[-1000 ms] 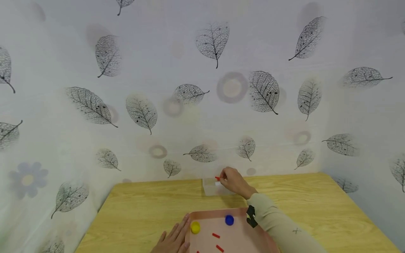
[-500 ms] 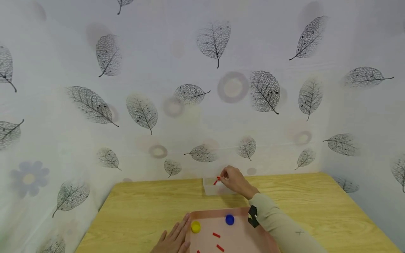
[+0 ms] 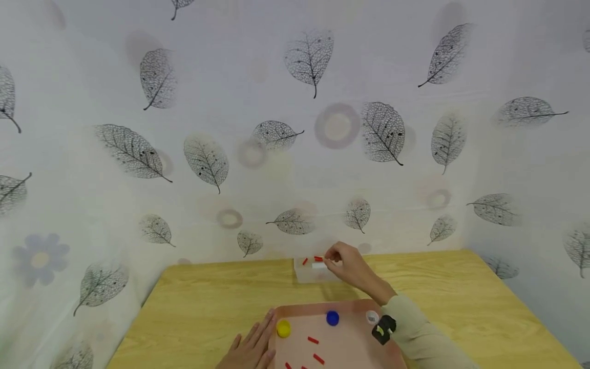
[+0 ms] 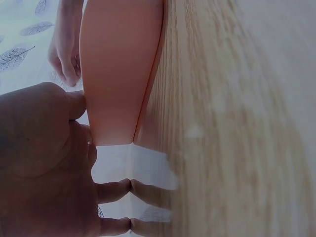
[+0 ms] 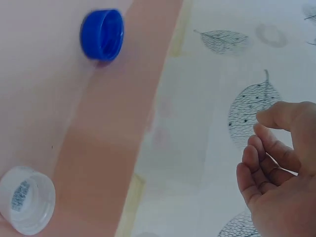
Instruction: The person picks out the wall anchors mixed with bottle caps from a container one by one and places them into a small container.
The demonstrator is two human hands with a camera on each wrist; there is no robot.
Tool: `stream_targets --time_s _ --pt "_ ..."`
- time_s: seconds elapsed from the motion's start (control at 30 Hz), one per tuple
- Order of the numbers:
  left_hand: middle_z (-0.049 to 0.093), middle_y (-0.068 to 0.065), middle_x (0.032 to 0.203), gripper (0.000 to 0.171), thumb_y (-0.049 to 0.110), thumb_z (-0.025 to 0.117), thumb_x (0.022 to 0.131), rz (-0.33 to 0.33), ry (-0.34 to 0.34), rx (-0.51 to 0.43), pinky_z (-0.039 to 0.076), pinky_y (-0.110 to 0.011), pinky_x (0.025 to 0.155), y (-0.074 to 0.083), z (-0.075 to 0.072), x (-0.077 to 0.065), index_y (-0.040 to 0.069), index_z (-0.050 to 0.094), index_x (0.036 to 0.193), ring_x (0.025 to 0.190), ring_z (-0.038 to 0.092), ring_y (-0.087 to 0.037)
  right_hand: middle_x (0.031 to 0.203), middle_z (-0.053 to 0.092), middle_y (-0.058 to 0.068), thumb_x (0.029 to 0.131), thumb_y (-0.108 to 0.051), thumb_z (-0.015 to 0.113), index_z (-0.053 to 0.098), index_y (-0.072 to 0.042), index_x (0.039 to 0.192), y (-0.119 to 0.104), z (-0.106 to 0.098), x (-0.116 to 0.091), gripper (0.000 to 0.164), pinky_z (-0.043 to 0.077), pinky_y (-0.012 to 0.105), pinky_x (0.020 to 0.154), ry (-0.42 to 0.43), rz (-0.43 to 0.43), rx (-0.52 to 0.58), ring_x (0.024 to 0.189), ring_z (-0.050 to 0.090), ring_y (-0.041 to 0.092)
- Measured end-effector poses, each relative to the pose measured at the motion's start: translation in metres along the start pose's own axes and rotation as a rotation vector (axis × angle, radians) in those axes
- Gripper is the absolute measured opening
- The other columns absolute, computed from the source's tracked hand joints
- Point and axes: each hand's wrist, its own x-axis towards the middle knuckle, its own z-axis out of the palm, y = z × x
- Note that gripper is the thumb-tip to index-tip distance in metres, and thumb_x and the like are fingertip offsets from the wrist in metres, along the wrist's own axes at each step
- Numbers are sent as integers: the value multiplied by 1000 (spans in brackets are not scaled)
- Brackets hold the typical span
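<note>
In the head view, my right hand [image 3: 348, 264] hovers at a translucent white box [image 3: 306, 275] by the wall. Its fingers are loosely curled, thumb tip close to the index finger, and nothing shows between them in the right wrist view. Small red sticks [image 3: 318, 259] lie in the box, one tilted at its left end. My left hand [image 3: 251, 343] rests with straight fingers along the left side of a pink tray [image 3: 343, 348]; in the left wrist view its fingertips reach down to the table. Several more red sticks [image 3: 313, 340] lie scattered in the tray.
Inside the tray stand a yellow bottle cap [image 3: 283, 328], a blue bottle cap [image 3: 332, 318] and a white bottle cap [image 5: 27, 200]. Beneath it all is a wooden table [image 3: 207, 292], with a leaf-patterned wall covering [image 3: 276, 179] right behind the box.
The right hand has let go of red sticks, which now lie in the box, and has drawn slightly right. The white cap has come into view by the wrist. The left hand keeps its place.
</note>
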Motion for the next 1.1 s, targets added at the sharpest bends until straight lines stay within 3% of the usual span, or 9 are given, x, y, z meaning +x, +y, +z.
stream_targets --time_s 0.17,0.37,0.6,0.9,1.1 --pt "1 10 159 59 49 21 102 15 11 3 25 -74 92 0 -1 -2 27 6 154 133 34 -41 84 61 -2 84 -6 71 64 -6 89 -15 -11 -14 9 52 35 68 22 0 39 75 57 10" --pt "0 9 159 58 48 21 103 27 -3 -14 25 -76 91 -1 -7 -2 27 4 154 134 32 -41 86 60 -7 84 -10 72 63 -12 91 -37 -21 -29 11 50 25 69 37 -1 45 77 57 8" --pt "1 10 159 60 55 17 101 -12 -79 -68 22 -74 94 2 -11 -1 30 3 153 137 25 -39 88 59 -13 88 -20 70 63 -20 92 -61 -32 -53 8 49 26 71 29 113 104 79 55 5" --pt "0 11 159 59 52 19 101 11 -60 -78 22 -75 93 3 -14 -2 30 2 153 137 26 -37 87 59 -16 85 -20 72 63 -30 89 -78 -28 -79 14 49 24 71 114 184 124 79 55 4" --pt "1 10 159 58 49 21 103 28 -51 -89 23 -75 93 3 -15 -3 28 3 154 137 26 -38 88 62 -12 81 -8 74 63 -26 92 -81 -18 -94 24 51 27 69 163 149 163 79 57 4"
